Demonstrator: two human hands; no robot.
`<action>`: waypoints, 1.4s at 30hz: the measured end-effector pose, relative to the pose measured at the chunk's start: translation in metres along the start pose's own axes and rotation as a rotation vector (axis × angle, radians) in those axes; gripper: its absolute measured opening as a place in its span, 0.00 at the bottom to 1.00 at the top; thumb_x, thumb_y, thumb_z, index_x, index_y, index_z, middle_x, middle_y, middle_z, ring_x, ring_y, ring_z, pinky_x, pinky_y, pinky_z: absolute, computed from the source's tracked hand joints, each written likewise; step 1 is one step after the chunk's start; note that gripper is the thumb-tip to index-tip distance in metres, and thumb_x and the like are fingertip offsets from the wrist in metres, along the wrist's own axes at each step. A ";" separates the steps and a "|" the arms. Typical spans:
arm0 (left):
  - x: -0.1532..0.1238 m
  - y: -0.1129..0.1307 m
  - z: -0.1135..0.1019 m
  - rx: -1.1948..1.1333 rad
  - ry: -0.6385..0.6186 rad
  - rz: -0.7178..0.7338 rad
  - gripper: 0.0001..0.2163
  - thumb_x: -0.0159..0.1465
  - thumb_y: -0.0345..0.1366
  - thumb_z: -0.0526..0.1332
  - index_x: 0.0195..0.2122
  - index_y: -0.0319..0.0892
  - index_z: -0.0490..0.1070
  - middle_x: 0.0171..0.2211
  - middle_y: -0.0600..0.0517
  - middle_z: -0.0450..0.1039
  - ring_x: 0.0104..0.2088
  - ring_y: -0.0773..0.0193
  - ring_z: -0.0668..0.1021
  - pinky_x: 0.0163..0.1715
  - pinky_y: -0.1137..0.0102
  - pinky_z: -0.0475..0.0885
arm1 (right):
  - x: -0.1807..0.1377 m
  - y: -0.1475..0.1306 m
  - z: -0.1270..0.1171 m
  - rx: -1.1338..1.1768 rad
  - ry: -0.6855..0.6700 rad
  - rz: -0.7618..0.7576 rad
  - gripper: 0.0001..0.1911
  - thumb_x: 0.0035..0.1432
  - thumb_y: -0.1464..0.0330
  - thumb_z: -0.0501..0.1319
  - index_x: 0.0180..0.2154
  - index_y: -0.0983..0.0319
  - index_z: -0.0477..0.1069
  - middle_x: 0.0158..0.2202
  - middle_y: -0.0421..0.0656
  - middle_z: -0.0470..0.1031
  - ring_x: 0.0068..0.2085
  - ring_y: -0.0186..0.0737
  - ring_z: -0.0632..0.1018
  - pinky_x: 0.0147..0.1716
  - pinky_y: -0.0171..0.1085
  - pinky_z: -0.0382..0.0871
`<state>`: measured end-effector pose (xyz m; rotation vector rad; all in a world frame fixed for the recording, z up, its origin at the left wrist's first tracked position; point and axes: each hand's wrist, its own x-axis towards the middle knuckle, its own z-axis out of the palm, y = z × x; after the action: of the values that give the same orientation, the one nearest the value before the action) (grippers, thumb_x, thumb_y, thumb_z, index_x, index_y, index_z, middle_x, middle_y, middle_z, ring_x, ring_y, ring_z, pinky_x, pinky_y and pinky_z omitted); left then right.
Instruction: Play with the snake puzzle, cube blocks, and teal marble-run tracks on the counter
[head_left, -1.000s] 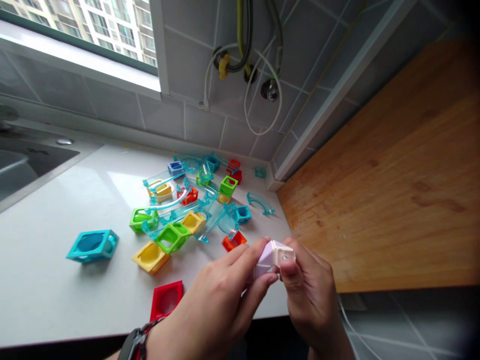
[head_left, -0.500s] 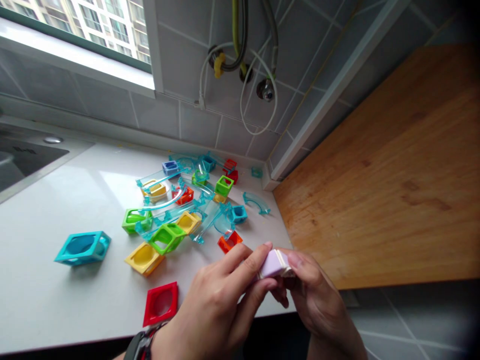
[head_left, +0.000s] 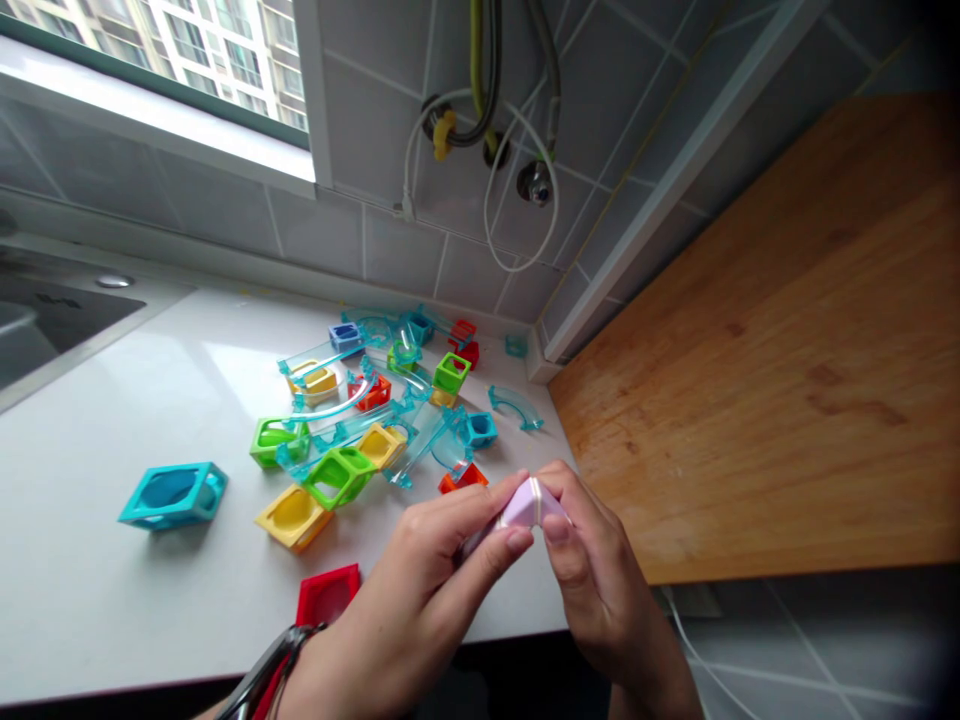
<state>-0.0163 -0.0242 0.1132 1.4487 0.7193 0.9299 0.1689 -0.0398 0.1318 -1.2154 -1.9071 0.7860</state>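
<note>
My left hand [head_left: 431, 580] and my right hand [head_left: 604, 570] meet over the counter's front edge, both gripping a small lilac piece [head_left: 519, 508] with pale bands along its edge. Fingers and thumbs press on it from each side and cover most of it, so its full shape is hidden. Just beyond the fingertips lies an orange-red block [head_left: 463, 478]. Left of my left hand are a red hollow block [head_left: 330, 585], partly behind my wrist, a yellow block [head_left: 296, 517] and a green block [head_left: 341, 476].
Several clear blue track pieces [head_left: 352, 430] and coloured blocks lie in a heap on the white counter [head_left: 75, 600]. A turquoise block [head_left: 174, 494] sits apart at the left, near the sink [head_left: 60, 320]. A wooden panel [head_left: 750, 400] stands at the right; hoses [head_left: 491, 60] hang above.
Both hands have turned the lilac piece, so its banded edge now points up. My right hand has shifted left, its thumb now lower on the piece. The whole view has moved slightly.
</note>
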 end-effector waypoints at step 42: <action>-0.007 -0.031 0.014 0.293 0.362 0.150 0.09 0.66 0.36 0.66 0.35 0.43 0.65 0.28 0.57 0.67 0.26 0.71 0.67 0.26 0.76 0.64 | -0.003 -0.002 0.033 -0.199 0.569 -0.142 0.05 0.57 0.73 0.68 0.35 0.60 0.73 0.31 0.39 0.70 0.30 0.36 0.72 0.29 0.36 0.68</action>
<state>-0.0052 -0.0341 0.0823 1.6247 1.0587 1.2632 0.1410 -0.0468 0.1144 -1.2399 -1.5924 0.1446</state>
